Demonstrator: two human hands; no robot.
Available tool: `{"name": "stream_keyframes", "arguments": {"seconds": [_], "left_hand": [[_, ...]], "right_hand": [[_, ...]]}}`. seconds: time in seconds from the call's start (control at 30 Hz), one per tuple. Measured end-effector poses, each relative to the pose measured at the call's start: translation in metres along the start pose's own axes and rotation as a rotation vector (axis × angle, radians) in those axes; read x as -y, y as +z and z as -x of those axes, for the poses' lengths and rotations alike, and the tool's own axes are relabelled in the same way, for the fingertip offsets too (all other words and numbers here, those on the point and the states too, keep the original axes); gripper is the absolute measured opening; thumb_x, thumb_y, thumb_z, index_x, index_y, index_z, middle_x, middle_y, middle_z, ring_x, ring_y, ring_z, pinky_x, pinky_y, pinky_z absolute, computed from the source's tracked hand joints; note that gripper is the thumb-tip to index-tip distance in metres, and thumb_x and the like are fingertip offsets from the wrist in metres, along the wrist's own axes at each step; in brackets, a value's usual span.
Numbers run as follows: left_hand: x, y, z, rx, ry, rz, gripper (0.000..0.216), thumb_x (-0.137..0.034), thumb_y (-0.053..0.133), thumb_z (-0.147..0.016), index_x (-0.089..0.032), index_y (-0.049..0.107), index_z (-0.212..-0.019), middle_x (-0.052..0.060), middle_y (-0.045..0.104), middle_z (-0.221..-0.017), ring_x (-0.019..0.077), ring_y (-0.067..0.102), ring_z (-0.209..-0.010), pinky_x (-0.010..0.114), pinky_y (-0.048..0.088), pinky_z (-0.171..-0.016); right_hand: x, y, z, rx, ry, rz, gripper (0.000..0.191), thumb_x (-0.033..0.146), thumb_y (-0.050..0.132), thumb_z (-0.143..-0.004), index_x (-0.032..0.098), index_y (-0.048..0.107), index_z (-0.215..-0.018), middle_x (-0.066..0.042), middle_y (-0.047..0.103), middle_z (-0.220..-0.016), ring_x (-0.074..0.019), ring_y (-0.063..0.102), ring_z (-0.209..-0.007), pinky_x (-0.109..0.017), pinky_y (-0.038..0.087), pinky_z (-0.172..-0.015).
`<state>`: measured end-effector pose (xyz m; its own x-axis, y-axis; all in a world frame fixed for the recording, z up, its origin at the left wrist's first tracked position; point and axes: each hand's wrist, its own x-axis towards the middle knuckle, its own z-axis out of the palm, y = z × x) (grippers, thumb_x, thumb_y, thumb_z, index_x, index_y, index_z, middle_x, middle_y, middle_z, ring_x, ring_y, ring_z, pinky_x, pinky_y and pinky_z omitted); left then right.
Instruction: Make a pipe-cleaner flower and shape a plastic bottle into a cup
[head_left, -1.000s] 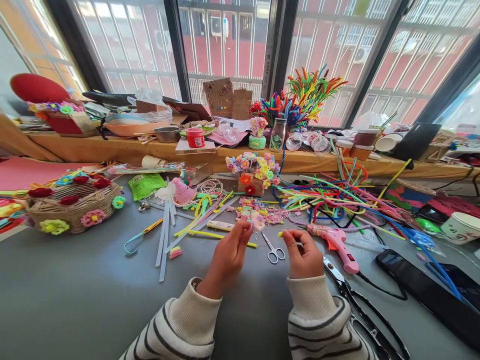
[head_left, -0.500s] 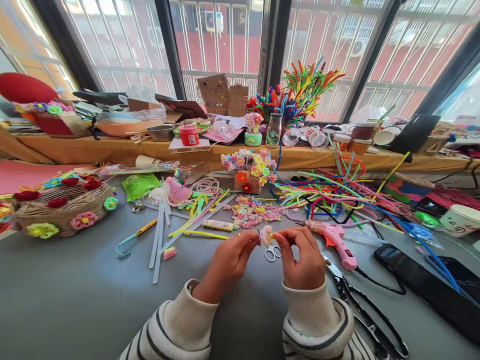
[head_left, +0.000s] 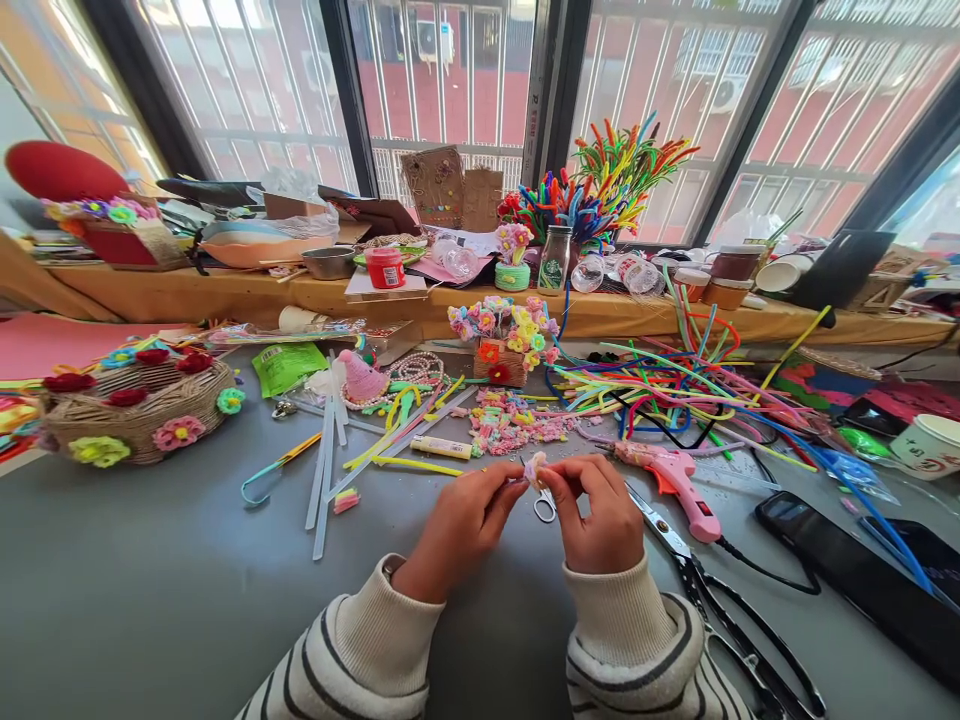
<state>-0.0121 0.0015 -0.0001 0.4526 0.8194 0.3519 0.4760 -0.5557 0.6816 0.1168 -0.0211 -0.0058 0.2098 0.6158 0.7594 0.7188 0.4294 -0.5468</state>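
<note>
Between my two hands is a small pale pink and lilac fuzzy flower [head_left: 535, 469], pinched at its edges by the fingertips. My left hand [head_left: 465, 520] grips it from the left, thumb and forefinger pressed together. From the right, my right hand [head_left: 600, 515] pinches it too, its other fingers curled. Small scissors [head_left: 545, 508] lie on the table just behind and below the flower, partly hidden by my fingers. A pink glue gun [head_left: 671, 485] rests right of my right hand. Large black-handled scissors [head_left: 712, 600] lie beside my right sleeve.
Pipe cleaners [head_left: 660, 390] are heaped behind the glue gun. Clipped fuzzy pieces [head_left: 510, 425] lie beyond my hands, before a small flower box [head_left: 501, 370]. Clear glue sticks [head_left: 322, 490] and a flower-trimmed basket [head_left: 142, 430] are at left. A black phone [head_left: 855, 580] lies at right.
My hands have drawn slightly closer together, and the flower has turned so that its yellow part no longer shows. The whole view has shifted slightly.
</note>
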Motion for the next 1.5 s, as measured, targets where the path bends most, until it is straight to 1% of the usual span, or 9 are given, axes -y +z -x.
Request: {"name": "stream_keyframes", "arguments": {"seconds": [0.57,0.67,0.77,0.83,0.9,1.0,1.2,1.3,1.5], "left_hand": [[-0.002,0.001,0.002,-0.051,-0.057,0.079,0.019,-0.028,0.033,-0.078,-0.019,0.049,-0.077,-0.003,0.044,-0.052,0.0086,0.039,-0.048,0.02,0.031,-0.052],[-0.002,0.0,0.001,-0.071,-0.098,0.233,0.016,-0.028,0.038,-0.076,-0.018,0.05,-0.074,-0.004,0.041,-0.049,0.0075,0.037,-0.046,0.019,0.029,-0.049],[-0.001,-0.005,-0.003,-0.128,-0.22,0.628,0.015,-0.029,0.041,-0.074,-0.016,0.05,-0.075,-0.006,0.036,-0.045,0.005,0.031,-0.041,0.018,0.026,-0.042],[0.001,-0.01,-0.006,-0.197,-0.303,0.969,0.015,-0.028,0.042,-0.074,-0.015,0.05,-0.078,-0.007,0.035,-0.046,0.0031,0.028,-0.038,0.016,0.025,-0.04],[0.004,-0.014,-0.008,-0.256,-0.354,1.232,0.014,-0.025,0.045,-0.073,-0.014,0.052,-0.079,-0.006,0.038,-0.05,0.0017,0.031,-0.04,0.015,0.029,-0.042],[0.009,-0.016,-0.009,-0.284,-0.441,1.42,0.013,-0.019,0.049,-0.071,-0.014,0.055,-0.081,-0.003,0.046,-0.059,0.0021,0.041,-0.048,0.015,0.038,-0.049],[0.014,-0.014,-0.009,-0.274,-0.625,1.506,0.014,-0.017,0.05,-0.07,-0.015,0.059,-0.08,0.0,0.055,-0.072,0.0052,0.052,-0.059,0.018,0.044,-0.059],[0.015,-0.014,-0.008,-0.262,-0.644,1.521,0.015,-0.018,0.052,-0.069,-0.016,0.059,-0.082,-0.003,0.054,-0.063,0.0041,0.051,-0.056,0.017,0.044,-0.057],[0.014,-0.015,-0.008,-0.351,-0.698,1.491,0.013,-0.015,0.053,-0.067,-0.015,0.059,-0.079,-0.003,0.054,-0.057,0.0038,0.051,-0.051,0.017,0.044,-0.054]], "right_hand": [[0.001,0.001,-0.001,-0.005,-0.047,-0.063,0.01,0.016,0.047,-0.07,0.015,0.057,-0.072,-0.004,0.054,-0.067,-0.0123,0.047,-0.06,-0.025,0.041,-0.053],[-0.001,-0.003,-0.004,-0.025,-0.007,-0.033,0.011,0.019,0.047,-0.071,0.015,0.058,-0.071,-0.004,0.055,-0.066,-0.012,0.047,-0.058,-0.024,0.04,-0.051],[-0.01,-0.007,-0.006,-0.034,0.102,0.05,0.012,0.021,0.048,-0.069,0.014,0.058,-0.07,-0.004,0.055,-0.066,-0.0112,0.047,-0.055,-0.024,0.041,-0.05],[-0.017,-0.004,-0.003,0.136,0.17,0.059,0.013,0.022,0.048,-0.069,0.014,0.058,-0.066,-0.003,0.056,-0.062,-0.0105,0.048,-0.05,-0.023,0.04,-0.047],[-0.023,0.005,0.005,0.414,0.189,0.001,0.013,0.021,0.049,-0.067,0.016,0.06,-0.063,-0.001,0.057,-0.059,-0.01,0.049,-0.048,-0.02,0.039,-0.043],[-0.026,0.022,0.017,0.589,0.132,0.057,0.01,0.018,0.055,-0.063,0.021,0.063,-0.059,0.001,0.058,-0.056,-0.01,0.048,-0.047,-0.022,0.039,-0.047],[-0.029,0.021,0.015,0.488,0.094,0.246,0.01,0.019,0.058,-0.062,0.024,0.064,-0.068,0.001,0.059,-0.061,-0.012,0.048,-0.049,-0.025,0.039,-0.05],[-0.037,0.008,0.011,0.4,0.083,0.449,0.009,0.026,0.058,-0.062,0.02,0.06,-0.056,-0.002,0.057,-0.056,-0.0151,0.05,-0.052,-0.026,0.038,-0.05],[-0.053,0.008,0.019,0.414,0.056,0.736,0.013,0.026,0.064,-0.05,0.019,0.054,-0.048,-0.002,0.053,-0.05,-0.0146,0.05,-0.046,-0.026,0.035,-0.044]]}}
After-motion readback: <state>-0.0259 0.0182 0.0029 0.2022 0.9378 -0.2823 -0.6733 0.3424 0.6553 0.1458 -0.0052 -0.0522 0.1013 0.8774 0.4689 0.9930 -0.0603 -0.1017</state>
